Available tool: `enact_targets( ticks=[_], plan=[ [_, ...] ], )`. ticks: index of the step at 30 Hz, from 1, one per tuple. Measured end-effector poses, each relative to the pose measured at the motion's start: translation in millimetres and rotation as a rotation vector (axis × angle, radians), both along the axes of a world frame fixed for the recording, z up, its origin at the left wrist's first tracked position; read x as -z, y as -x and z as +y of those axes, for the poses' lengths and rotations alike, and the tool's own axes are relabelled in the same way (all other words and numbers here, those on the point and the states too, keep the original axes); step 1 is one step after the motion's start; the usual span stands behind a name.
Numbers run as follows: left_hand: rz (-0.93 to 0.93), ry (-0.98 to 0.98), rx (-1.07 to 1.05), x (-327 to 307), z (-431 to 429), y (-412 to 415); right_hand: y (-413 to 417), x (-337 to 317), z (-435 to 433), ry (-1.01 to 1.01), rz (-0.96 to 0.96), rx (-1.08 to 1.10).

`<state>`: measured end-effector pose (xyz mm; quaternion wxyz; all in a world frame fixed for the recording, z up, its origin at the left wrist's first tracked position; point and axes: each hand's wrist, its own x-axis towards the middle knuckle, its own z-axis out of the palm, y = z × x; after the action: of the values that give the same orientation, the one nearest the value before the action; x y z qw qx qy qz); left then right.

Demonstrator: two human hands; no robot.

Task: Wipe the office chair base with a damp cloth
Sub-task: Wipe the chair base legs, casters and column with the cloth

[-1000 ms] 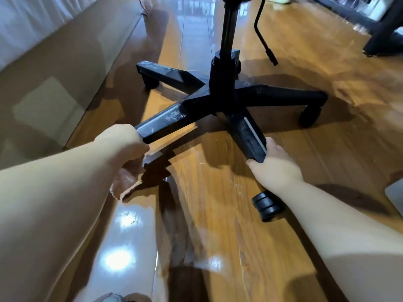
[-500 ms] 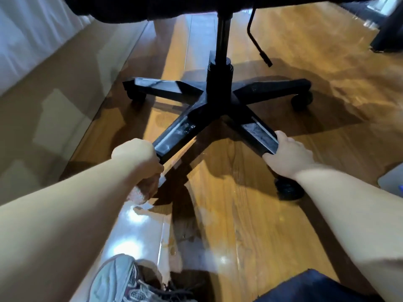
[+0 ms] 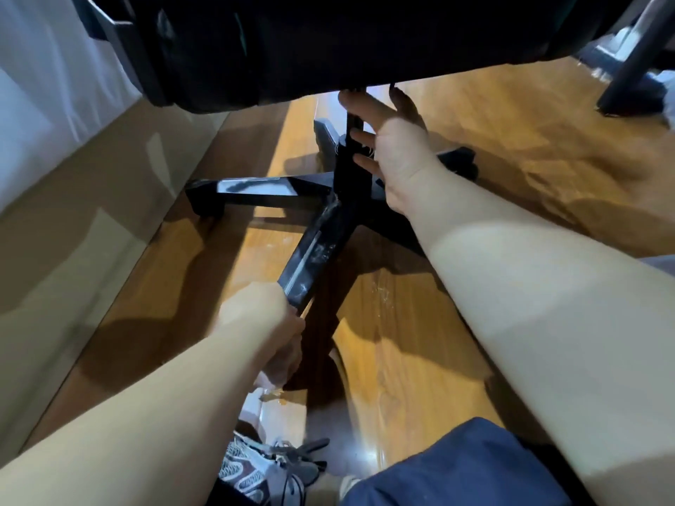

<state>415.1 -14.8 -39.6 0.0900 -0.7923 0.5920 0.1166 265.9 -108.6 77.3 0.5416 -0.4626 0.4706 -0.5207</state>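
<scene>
The black five-legged office chair base (image 3: 255,188) stands on the wooden floor, under the dark seat (image 3: 328,49). Dusty streaks show on its near leg (image 3: 314,257). My left hand (image 3: 261,315) grips the end of that near leg; a pinkish cloth (image 3: 283,363) seems to hang below the fist, partly hidden. My right hand (image 3: 394,151) is up at the central column (image 3: 352,166), fingers spread against it, thumb to the column's left. The far legs are partly hidden by my right arm.
A brown skirting and white wall (image 3: 73,213) run along the left. A dark furniture leg (image 3: 628,67) stands at the back right. My shoe (image 3: 255,472) and blue-clad knee (image 3: 456,465) are at the bottom edge. The floor (image 3: 401,359) is glossy wood.
My right hand has let go of the right near leg and risen to the central column. The view has dropped closer under the seat. My left hand still holds its leg.
</scene>
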Motion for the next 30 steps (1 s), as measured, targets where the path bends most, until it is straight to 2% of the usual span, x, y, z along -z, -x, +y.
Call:
enact_targets(
  ticks=[5, 11, 19, 25, 30],
  plan=[
    [0.057, 0.066, 0.026, 12, 8, -2, -16, -28, 14, -0.097, -0.584, -0.222],
    [0.088, 0.095, 0.006, 14, 9, 1, -26, -36, 12, -0.137, -0.694, -0.173],
    [0.198, 0.060, -0.073, 15, 19, 20, -34, -39, 15, -0.161, -0.679, -0.182],
    [0.193, 0.016, -0.032, 12, 22, 27, -37, -40, 15, -0.155, -0.422, -0.240],
    [0.254, 0.039, -0.076, 7, 26, 29, -41, -40, 14, -0.158, -0.325, -0.286]
  ],
)
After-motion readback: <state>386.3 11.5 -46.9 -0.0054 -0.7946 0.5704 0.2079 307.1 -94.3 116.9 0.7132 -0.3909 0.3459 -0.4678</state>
